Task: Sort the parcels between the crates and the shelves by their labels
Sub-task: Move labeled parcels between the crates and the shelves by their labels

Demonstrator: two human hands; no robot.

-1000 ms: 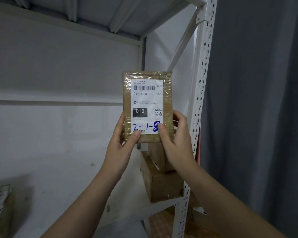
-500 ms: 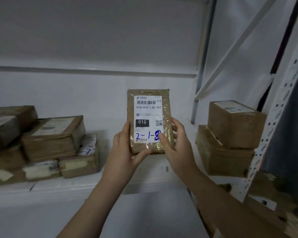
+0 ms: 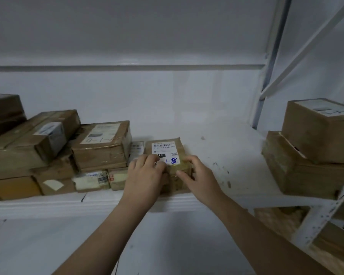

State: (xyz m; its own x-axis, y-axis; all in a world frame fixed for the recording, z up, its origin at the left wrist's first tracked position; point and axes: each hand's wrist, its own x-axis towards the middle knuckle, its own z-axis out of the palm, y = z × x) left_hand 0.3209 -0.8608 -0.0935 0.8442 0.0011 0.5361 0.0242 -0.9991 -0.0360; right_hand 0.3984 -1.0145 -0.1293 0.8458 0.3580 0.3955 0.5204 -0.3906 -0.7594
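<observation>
Fingers (image 3: 151, 160) of left hand (image 3: 145, 175) and right hand (image 3: 201, 179) clamp the near edges of the taped parcel (image 3: 164, 149), mid-frame on the shelf (image 3: 226, 151); I judge it light, stiff, tape-slick.

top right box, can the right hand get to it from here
Probably yes: only bare shelf lies between the right hand and the box, though that hand holds the parcel and must let go first.
</observation>
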